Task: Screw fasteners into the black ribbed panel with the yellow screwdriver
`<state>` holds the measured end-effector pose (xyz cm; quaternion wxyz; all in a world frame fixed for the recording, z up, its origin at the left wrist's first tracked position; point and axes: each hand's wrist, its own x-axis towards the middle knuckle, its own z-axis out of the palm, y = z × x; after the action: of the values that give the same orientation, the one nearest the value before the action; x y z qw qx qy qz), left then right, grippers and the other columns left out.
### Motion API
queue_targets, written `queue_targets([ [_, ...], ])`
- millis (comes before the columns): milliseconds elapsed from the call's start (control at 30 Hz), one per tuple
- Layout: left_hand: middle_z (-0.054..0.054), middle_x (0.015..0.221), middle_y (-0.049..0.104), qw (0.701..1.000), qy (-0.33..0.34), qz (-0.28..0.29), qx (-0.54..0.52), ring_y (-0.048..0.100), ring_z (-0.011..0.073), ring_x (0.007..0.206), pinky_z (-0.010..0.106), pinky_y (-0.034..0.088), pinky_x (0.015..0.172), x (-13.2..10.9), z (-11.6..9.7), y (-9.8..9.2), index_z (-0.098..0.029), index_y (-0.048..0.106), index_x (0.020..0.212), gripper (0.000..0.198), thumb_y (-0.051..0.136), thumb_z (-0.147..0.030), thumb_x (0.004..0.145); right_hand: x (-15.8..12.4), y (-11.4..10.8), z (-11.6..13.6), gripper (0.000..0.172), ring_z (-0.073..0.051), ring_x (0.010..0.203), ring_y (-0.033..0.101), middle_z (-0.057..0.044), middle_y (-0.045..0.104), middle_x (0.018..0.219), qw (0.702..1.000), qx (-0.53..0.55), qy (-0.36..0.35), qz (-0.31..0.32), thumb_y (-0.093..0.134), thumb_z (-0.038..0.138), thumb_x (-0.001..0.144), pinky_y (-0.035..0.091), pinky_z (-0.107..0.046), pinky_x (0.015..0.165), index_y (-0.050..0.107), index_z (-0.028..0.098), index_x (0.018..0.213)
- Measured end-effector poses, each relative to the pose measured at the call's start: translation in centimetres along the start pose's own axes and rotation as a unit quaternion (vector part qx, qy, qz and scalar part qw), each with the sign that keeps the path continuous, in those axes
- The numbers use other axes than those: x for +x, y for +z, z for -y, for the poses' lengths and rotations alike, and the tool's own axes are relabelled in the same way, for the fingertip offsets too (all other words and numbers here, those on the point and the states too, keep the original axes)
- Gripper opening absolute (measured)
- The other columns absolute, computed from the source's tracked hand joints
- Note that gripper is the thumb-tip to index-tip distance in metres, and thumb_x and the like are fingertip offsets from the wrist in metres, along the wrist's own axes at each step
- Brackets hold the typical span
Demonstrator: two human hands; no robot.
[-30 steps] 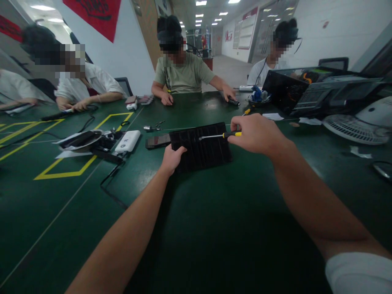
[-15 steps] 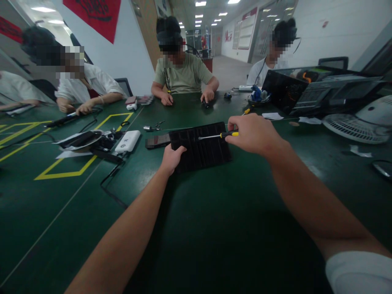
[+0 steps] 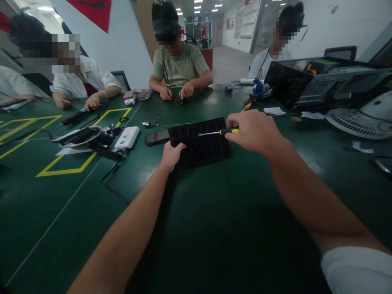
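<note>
A flat black ribbed panel (image 3: 204, 143) lies on the green table (image 3: 214, 228) in front of me. My left hand (image 3: 171, 156) is closed on its near left corner. My right hand (image 3: 254, 131) is closed on a screwdriver (image 3: 218, 132) with a black and yellow handle. The thin metal shaft lies level over the panel, its tip pointing left near the panel's upper middle.
A dark phone (image 3: 157, 137) lies left of the panel, beside a white power bank (image 3: 127, 137), cables and a plate of parts (image 3: 78, 136). Open computer cases (image 3: 324, 83) and a white fan (image 3: 358, 122) stand at the right. Three other people sit along the far side.
My hands and the screwdriver have barely moved. The view has dipped slightly. The person opposite drew a hand back from the right and brought both hands together.
</note>
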<state>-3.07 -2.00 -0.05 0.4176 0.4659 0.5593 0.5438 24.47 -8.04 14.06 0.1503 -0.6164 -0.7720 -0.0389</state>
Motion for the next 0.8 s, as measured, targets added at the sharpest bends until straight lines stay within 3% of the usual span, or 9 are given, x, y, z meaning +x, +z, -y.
queue_targets([
  [600,0.002,0.08,0.07,1.0,-0.004,-0.015,0.014,0.065,0.0213,0.077,0.033,0.055,0.074,0.1,0.21,-0.17,-0.019,0.068,0.081,0.028,0.08,-0.03,0.059,0.09,-0.28,0.07,0.021,-0.031,0.093,0.068,-0.01,0.078,0.102,1.0,0.006,0.018,0.02,0.069,0.039,0.089,0.042,-0.039,0.072,0.077,0.026,0.103],
  [800,0.002,0.078,0.071,0.999,-0.034,0.019,-0.009,0.067,0.0213,0.075,0.035,0.057,0.073,0.53,-0.23,-0.36,-0.019,0.068,0.08,0.032,0.081,-0.032,0.054,0.16,-0.15,0.02,0.018,-0.03,0.091,0.068,-0.011,0.077,0.1,1.0,0.009,0.006,0.017,0.068,0.037,0.089,0.043,-0.039,0.071,0.076,0.024,0.1],
])
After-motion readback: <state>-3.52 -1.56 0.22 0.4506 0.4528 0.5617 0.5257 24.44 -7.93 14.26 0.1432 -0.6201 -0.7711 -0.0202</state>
